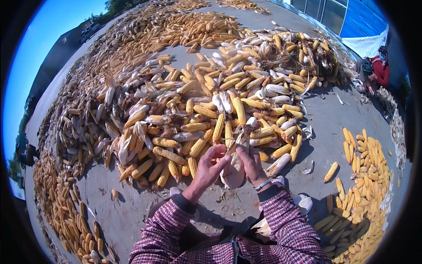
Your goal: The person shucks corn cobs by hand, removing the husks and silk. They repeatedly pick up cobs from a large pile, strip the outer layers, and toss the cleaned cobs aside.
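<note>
An ear of corn in its pale, dry husk (232,171) hangs in front of me, its wide end down and dark brown silk (245,132) at the top. My right hand (254,165) grips it near the silk end, thumb pressed on the husk. On the other side, my left hand (207,170) has thumb and curled fingers at a husk leaf (230,148) by the tip. Just beyond both hands lies a large heap of corn (201,127), bare yellow ears mixed with ears still in husks.
Bare yellow cobs form a pile (366,178) on my right and another (62,208) on my left. A loose cob (331,172) lies on the concrete ground (132,211). At the far right sits a person in red (380,72), near a blue wall (362,21).
</note>
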A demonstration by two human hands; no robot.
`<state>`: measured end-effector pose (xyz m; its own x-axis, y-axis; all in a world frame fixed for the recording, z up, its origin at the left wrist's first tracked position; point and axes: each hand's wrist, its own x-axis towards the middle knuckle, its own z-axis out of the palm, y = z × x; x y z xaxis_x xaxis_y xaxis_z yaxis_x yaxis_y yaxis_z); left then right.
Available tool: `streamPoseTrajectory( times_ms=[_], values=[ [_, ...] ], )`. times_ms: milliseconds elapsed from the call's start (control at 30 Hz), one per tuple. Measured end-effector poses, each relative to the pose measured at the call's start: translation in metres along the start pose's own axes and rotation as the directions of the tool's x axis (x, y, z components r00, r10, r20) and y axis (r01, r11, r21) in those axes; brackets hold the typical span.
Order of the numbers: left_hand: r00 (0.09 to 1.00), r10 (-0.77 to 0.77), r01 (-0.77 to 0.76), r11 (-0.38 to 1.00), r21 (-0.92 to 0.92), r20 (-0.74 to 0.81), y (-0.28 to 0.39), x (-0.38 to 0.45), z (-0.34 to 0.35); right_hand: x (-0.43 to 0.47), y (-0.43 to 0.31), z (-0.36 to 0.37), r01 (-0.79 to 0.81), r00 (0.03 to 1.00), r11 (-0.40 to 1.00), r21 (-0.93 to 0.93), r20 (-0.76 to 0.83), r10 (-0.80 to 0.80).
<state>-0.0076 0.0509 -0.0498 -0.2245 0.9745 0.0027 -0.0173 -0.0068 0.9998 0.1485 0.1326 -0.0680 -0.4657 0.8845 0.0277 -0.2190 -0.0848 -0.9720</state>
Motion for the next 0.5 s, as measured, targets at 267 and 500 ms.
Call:
streamPoseTrajectory(
  times_ms=[267, 500],
  values=[
    [0.982, -0.097, 0.052, 0.966, -0.255, -0.165, -0.006, 0.001, -0.01, 0.0, 0.001, 0.027, -0.075, 0.997, 0.997, -0.007, -0.013, 0.075],
    [0.97, -0.133, 0.054, 0.933, -0.357, -0.201, -0.011, 0.004, -0.011, 0.007, 0.012, 0.027, -0.033, 0.999, 0.999, 0.006, -0.042, 0.033]
  ],
)
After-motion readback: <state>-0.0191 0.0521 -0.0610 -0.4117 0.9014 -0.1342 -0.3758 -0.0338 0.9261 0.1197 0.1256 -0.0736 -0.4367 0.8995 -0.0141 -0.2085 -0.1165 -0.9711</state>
